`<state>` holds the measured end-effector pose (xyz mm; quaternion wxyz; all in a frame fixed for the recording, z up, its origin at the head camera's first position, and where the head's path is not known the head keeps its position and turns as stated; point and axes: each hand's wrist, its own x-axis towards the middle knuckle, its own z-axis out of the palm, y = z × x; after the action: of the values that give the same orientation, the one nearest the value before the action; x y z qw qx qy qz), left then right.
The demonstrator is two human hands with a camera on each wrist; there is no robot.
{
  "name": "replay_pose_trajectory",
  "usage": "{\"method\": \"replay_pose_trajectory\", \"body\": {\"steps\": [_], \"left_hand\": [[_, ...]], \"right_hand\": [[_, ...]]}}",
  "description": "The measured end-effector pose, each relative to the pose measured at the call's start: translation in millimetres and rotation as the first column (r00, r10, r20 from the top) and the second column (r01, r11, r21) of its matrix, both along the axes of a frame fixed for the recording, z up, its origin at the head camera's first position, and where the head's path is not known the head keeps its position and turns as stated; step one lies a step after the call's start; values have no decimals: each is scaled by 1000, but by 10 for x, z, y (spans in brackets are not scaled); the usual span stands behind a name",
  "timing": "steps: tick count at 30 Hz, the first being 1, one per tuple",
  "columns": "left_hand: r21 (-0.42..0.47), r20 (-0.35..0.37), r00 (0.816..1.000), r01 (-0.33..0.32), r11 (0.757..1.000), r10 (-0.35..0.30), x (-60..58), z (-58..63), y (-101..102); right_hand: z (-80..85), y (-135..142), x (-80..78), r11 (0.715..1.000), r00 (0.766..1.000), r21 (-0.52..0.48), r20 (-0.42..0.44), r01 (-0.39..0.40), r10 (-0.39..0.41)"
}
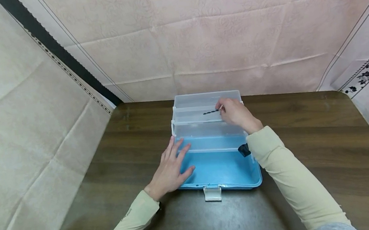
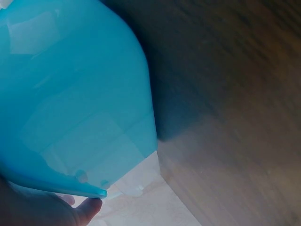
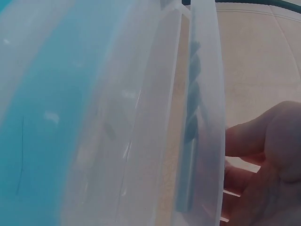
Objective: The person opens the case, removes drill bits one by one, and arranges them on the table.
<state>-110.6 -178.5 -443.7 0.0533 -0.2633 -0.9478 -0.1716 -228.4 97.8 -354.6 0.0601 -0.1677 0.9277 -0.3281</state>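
A blue toolbox (image 1: 220, 167) stands unlatched on the table, its translucent tiered trays (image 1: 192, 129) raised toward the back. My right hand (image 1: 236, 113) is over the rear tray and pinches a dark twist drill bit (image 1: 210, 112) by one end, its fluted end pointing left. Through the cloudy tray wall in the right wrist view, the drill bit (image 3: 192, 113) shows as a bluish spiral shape. My left hand (image 1: 170, 169) rests at the box's left side with fingers spread and straight. In the left wrist view its thumb (image 2: 88, 209) lies by the blue rim.
A white latch (image 1: 212, 193) hangs from the front of the box. Dark brown wooden tabletop (image 1: 309, 147) extends on both sides. Pale patterned cloth (image 1: 217, 44) hangs behind the table's back edge, with more cloth (image 1: 22, 147) along the left.
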Motion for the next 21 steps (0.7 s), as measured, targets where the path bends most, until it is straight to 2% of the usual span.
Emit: {"method": "replay_pose_trajectory", "body": {"steps": [7, 14, 21], "left_hand": [[-4, 9, 1000, -2, 1000, 2, 3, 6, 0], [-2, 12, 1000, 0, 1000, 0, 11, 17, 4], [3, 4, 1000, 6, 1000, -6, 8, 10, -1]], "right_hand": [[-7, 5, -7, 1000, 1000, -16, 31, 3, -2], [-7, 5, -20, 1000, 1000, -2, -2, 10, -10], [9, 36, -20, 997, 999, -65, 24, 31, -30]]}}
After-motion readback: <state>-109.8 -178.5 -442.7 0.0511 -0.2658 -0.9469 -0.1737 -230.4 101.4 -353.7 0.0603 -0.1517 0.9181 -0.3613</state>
